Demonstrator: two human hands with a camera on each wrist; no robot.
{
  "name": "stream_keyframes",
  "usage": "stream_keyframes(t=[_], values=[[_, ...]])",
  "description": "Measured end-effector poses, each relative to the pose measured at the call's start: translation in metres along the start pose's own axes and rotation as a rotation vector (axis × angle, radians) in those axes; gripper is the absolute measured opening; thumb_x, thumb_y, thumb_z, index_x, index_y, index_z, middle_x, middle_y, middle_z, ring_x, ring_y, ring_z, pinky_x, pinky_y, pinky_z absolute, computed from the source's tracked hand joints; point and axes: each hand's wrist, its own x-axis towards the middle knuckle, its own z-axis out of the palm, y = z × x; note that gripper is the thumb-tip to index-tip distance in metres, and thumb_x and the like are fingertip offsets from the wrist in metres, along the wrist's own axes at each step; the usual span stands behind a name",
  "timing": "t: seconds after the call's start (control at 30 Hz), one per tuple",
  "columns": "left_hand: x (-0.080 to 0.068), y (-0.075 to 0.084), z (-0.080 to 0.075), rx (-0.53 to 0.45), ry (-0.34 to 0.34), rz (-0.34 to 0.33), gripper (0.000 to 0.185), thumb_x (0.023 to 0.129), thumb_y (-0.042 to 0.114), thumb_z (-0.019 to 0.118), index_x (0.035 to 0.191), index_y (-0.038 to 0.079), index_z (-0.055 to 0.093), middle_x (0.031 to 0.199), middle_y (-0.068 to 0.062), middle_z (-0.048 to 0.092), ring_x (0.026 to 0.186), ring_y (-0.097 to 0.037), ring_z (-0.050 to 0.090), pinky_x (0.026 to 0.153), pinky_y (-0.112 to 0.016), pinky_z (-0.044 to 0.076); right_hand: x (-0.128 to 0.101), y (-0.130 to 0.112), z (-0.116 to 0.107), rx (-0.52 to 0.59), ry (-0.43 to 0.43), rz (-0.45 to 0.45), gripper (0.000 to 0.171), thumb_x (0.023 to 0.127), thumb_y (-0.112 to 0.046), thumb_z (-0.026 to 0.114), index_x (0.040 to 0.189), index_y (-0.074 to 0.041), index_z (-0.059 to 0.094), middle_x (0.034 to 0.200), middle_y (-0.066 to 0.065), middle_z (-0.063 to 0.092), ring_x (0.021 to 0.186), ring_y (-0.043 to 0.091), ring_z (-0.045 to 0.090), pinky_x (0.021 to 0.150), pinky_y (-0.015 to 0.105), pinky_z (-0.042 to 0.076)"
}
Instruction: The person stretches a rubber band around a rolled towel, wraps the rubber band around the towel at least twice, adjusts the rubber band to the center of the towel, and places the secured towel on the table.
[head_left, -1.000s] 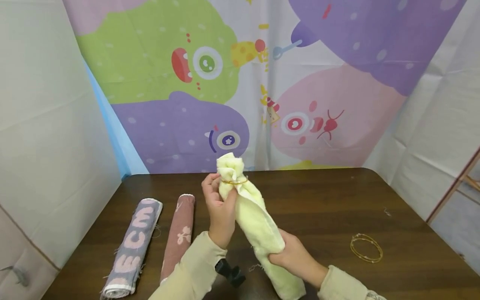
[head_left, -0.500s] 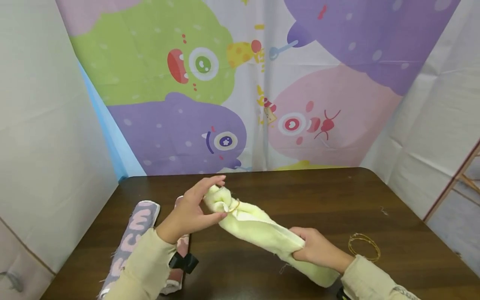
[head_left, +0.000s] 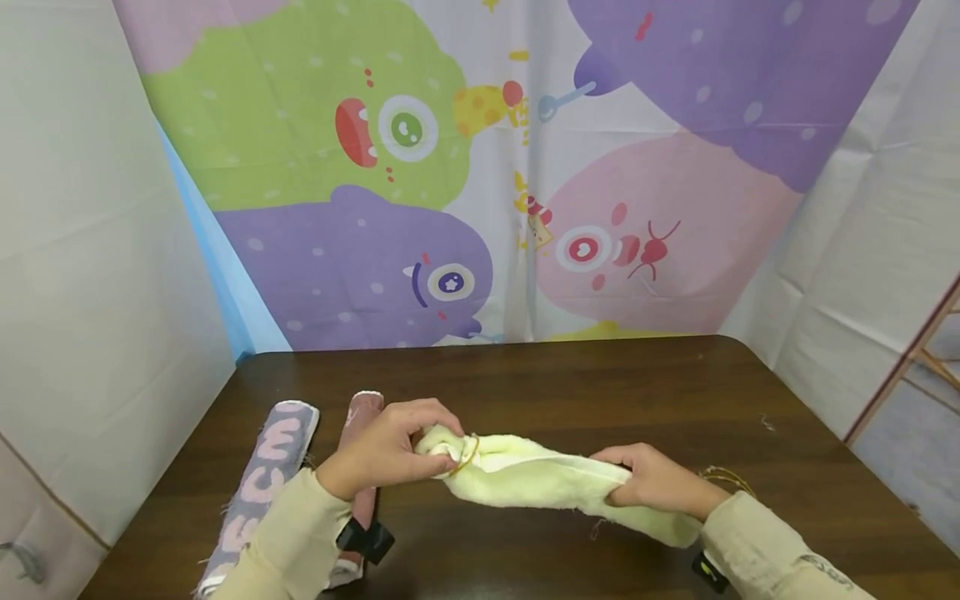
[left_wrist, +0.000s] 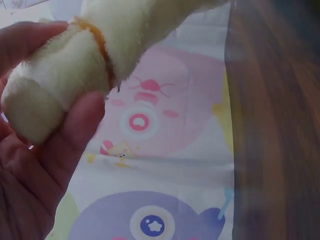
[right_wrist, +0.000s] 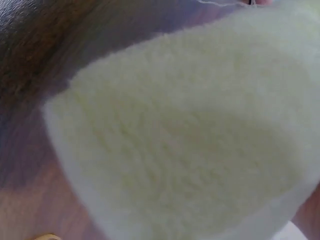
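A: In the head view, how does the rolled pale-yellow fleece towel [head_left: 540, 483] lie?

B: Its long axis runs roughly from 9 to 4 o'clock, low over the dark brown wooden table [head_left: 600, 383]. The bunched end, cinched by a thin yellow rubber band [head_left: 468, 452], points to 9 o'clock.

A: And the hands?

B: The left hand [head_left: 390, 450] comes in from 7 o'clock, fingers curled over the banded tip. The right hand [head_left: 648, 479] enters from 4 o'clock, knuckles up, gripping the roll near its other end. At 9 o'clock of the left hand lie a rolled grey-purple lettered towel [head_left: 262, 483] and a rolled dusty-pink towel [head_left: 363, 417], side by side. A loose bunch of yellow rubber bands [head_left: 723, 477] peeks out just beyond the right wrist.

A: The left wrist view?

B: The towel's tip [left_wrist: 60, 85] sits between thumb and fingers [left_wrist: 75, 130], the band [left_wrist: 97, 47] wrapped round it.

A: The right wrist view?

B: Yellow fleece [right_wrist: 190, 135] fills it; the hand's hold cannot be told there.
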Motion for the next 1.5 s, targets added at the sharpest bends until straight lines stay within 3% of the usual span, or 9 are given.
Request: stream_keyframes(t=[0.27,0.47,0.57,0.7,0.83,0.93,1.1,1.23,1.5], values=[[0.0,0.002,0.006,-0.001,0.106,-0.036,0.022,0.074,-0.007,0.075,0.087,0.006,0.064,0.088,-0.008,0.062,0.077,-0.006,0.052,0.053,-0.022,0.045,0.005,0.014,0.007,0.027,0.007,0.009,0.038,0.072,-0.001,0.066,0.109,0.009,0.064,0.085,0.005,0.066,0.066,0.008,0.054,0.058,0.024,0.046],[0.0,0.002,0.008,-0.004,0.152,-0.101,0.017,0.074,-0.005,0.075,0.086,0.003,0.066,0.085,-0.008,0.064,0.078,-0.006,0.054,0.062,-0.022,0.048,0.012,-0.003,0.025,-0.094,0.02,-0.087,0.052,0.082,-0.002,0.061,0.132,0.005,0.051,0.106,0.011,0.06,0.068,0.006,0.047,0.058,0.023,0.042],[0.001,0.002,0.008,-0.036,0.125,-0.123,0.014,0.076,-0.004,0.074,0.087,0.002,0.067,0.086,-0.008,0.064,0.079,-0.006,0.054,0.062,-0.023,0.048,0.017,-0.02,0.036,-0.256,0.141,-0.267,0.047,0.089,-0.01,0.064,0.134,0.0,0.051,0.114,0.01,0.056,0.082,0.01,0.051,0.068,0.029,0.046],[0.001,0.002,0.01,-0.068,0.075,-0.117,0.012,0.077,-0.006,0.07,0.086,0.003,0.069,0.086,-0.008,0.065,0.077,-0.006,0.054,0.057,-0.022,0.046,0.029,-0.043,0.05,-0.55,0.394,-0.653,0.029,0.098,-0.025,0.056,0.118,-0.007,0.066,0.108,0.005,0.059,0.095,0.018,0.055,0.078,0.041,0.047],[0.001,0.002,0.011,-0.05,0.067,-0.115,0.014,0.075,-0.007,0.068,0.083,0.004,0.07,0.085,-0.006,0.066,0.076,-0.006,0.054,0.056,-0.022,0.046,0.043,-0.061,0.058,-0.77,0.576,-0.973,0.033,0.102,-0.032,0.045,0.103,-0.017,0.075,0.092,0.004,0.06,0.079,0.019,0.055,0.071,0.038,0.046],[0.002,0.003,0.012,-0.038,0.073,-0.141,0.014,0.074,-0.004,0.067,0.084,0.005,0.07,0.084,-0.004,0.066,0.076,-0.006,0.055,0.058,-0.023,0.047,0.053,-0.07,0.062,-0.871,0.664,-1.097,0.029,0.101,-0.028,0.048,0.097,-0.022,0.076,0.084,0.003,0.057,0.07,0.018,0.051,0.065,0.032,0.042],[0.007,0.006,0.014,-0.055,0.076,-0.163,0.015,0.074,-0.003,0.066,0.085,0.005,0.071,0.084,-0.001,0.065,0.076,-0.007,0.055,0.059,-0.023,0.048,0.064,-0.076,0.067,-1.007,0.762,-1.163,0.028,0.099,-0.02,0.052,0.087,-0.025,0.076,0.077,0.001,0.054,0.065,0.017,0.047,0.063,0.031,0.039],[0.012,0.009,0.018,-0.057,0.088,-0.143,0.016,0.072,-0.004,0.066,0.084,0.004,0.07,0.082,-0.002,0.065,0.076,-0.007,0.055,0.061,-0.024,0.048,0.069,-0.078,0.068,-1.072,0.812,-1.191,0.027,0.098,-0.018,0.052,0.084,-0.024,0.075,0.075,0.0,0.053,0.064,0.016,0.047,0.063,0.031,0.039],[0.017,0.013,0.02,-0.115,0.114,-0.151,0.016,0.07,-0.009,0.064,0.082,0.0,0.069,0.079,-0.005,0.064,0.073,-0.006,0.055,0.06,-0.022,0.048,0.069,-0.082,0.067,-1.147,0.848,-1.206,0.026,0.096,-0.012,0.052,0.083,-0.019,0.073,0.072,-0.002,0.052,0.062,0.015,0.045,0.063,0.032,0.036]])
